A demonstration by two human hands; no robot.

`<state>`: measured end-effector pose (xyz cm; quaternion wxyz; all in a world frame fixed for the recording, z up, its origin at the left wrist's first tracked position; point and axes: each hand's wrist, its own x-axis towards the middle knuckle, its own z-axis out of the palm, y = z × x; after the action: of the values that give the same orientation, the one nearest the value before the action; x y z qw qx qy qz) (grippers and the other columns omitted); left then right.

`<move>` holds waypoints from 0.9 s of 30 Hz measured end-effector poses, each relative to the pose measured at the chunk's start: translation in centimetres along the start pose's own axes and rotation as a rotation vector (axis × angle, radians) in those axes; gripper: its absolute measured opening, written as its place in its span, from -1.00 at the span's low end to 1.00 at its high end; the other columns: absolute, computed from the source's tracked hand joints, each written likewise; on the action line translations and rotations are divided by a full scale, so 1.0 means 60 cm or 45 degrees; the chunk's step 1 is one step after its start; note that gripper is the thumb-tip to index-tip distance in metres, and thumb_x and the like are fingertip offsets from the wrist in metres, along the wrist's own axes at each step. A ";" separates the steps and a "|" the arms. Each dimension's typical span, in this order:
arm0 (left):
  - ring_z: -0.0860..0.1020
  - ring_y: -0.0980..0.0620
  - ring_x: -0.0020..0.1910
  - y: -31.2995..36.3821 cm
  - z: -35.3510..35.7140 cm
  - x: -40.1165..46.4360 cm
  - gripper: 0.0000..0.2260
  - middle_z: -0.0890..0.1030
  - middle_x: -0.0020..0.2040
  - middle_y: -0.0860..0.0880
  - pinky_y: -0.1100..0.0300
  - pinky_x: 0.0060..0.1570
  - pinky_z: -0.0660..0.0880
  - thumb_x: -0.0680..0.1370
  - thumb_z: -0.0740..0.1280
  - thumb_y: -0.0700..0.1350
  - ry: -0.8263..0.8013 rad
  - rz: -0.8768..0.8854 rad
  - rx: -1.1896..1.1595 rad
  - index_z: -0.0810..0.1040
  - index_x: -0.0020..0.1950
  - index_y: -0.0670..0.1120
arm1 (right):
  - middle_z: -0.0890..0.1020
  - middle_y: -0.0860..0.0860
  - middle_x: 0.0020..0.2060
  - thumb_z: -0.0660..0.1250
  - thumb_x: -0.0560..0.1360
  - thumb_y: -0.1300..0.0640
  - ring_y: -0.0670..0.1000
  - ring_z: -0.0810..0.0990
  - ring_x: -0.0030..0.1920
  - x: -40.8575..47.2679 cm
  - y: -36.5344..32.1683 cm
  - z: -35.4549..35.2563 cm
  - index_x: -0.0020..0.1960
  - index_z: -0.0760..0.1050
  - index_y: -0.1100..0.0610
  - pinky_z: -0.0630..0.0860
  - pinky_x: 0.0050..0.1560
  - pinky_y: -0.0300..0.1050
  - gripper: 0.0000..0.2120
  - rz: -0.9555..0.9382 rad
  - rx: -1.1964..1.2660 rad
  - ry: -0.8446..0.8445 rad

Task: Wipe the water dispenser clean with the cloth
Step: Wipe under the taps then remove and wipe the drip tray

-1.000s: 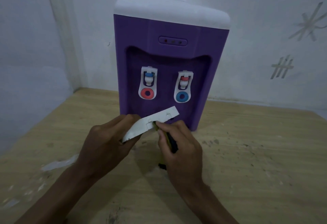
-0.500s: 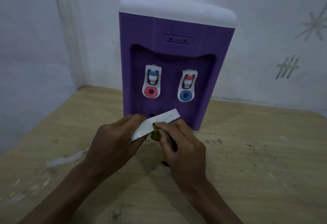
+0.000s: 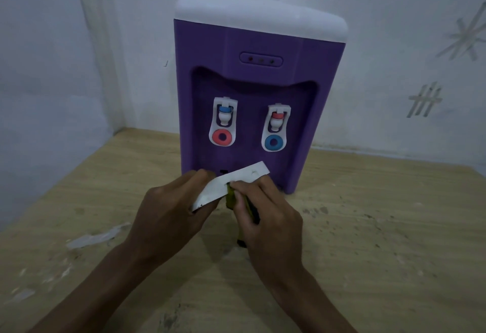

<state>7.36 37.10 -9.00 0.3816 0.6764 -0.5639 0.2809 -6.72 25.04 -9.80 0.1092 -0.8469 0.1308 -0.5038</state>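
A purple water dispenser [image 3: 249, 69] with a white top stands on the wooden table [image 3: 381, 240] against the wall. It has two white taps, one with a red ring on the left and one with a blue ring on the right. In front of its base, my left hand [image 3: 168, 214] holds a flat white tray piece [image 3: 231, 184] tilted up to the right. My right hand [image 3: 265, 214] grips a yellow-green cloth [image 3: 231, 198] and presses it against the white piece. Most of the cloth is hidden in my fist.
White walls meet in a corner at the back left. Tape marks [image 3: 423, 100] are stuck on the right wall. The table top shows white scuffs [image 3: 97, 236] at the left and dark specks at the right.
Both hands stay together in front of the dispenser base with the white piece and the cloth. The view has shifted slightly, so the dispenser sits further right in frame.
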 end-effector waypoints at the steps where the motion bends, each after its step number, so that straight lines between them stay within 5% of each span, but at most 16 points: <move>1: 0.69 0.01 -0.14 -0.003 -0.002 -0.001 -0.74 0.69 -0.02 -0.01 0.02 -0.24 0.63 0.58 0.36 0.01 -0.006 -0.027 -0.038 0.62 0.18 -0.10 | 0.58 -0.10 -0.03 0.38 0.61 0.17 -0.15 0.57 -0.10 0.000 -0.005 0.001 0.20 0.65 0.07 0.57 -0.18 -0.20 -0.81 0.006 0.080 -0.023; 5: 0.59 0.20 -0.12 0.004 -0.006 0.004 -0.50 0.62 0.02 0.04 0.47 -0.20 0.49 0.48 0.54 0.02 0.090 -0.195 -0.122 0.43 0.32 -0.06 | 0.58 -0.10 -0.03 0.40 0.62 0.21 -0.18 0.56 -0.06 0.009 -0.006 -0.005 0.21 0.65 0.10 0.46 -0.08 -0.38 -0.82 0.077 0.198 -0.028; 9: 0.46 0.30 -0.02 0.023 -0.004 0.011 -0.56 0.53 0.01 0.09 0.64 0.00 0.36 0.47 0.52 0.07 0.212 -0.106 -0.149 0.46 0.18 -0.12 | 0.61 -0.06 -0.02 0.37 0.62 0.19 -0.13 0.61 0.01 0.020 0.003 -0.023 0.20 0.65 0.14 0.52 0.01 -0.30 -0.82 0.210 0.317 0.202; 19: 0.51 0.27 0.06 0.020 0.005 0.000 -0.71 0.54 0.07 0.15 0.52 0.11 0.36 0.55 0.41 -0.02 0.194 -0.108 -0.297 0.51 0.21 -0.08 | 0.66 0.02 -0.05 0.41 0.59 0.26 -0.11 0.64 0.01 0.015 -0.043 -0.031 0.16 0.67 0.20 0.52 0.06 -0.32 -0.83 -0.046 0.381 0.150; 27: 0.57 0.05 0.13 0.013 0.010 0.001 -0.67 0.63 0.13 -0.06 0.23 0.13 0.50 0.61 0.37 0.01 0.190 0.009 -0.228 0.56 0.30 -0.15 | 0.66 0.01 -0.06 0.41 0.60 0.25 -0.11 0.64 -0.01 0.014 -0.038 -0.031 0.15 0.67 0.19 0.54 0.00 -0.28 -0.85 -0.001 0.432 0.159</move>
<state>6.61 36.51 -9.13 0.4805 0.6147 -0.5591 0.2803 -7.74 26.83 -7.49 0.2419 -0.7835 0.0500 -0.5702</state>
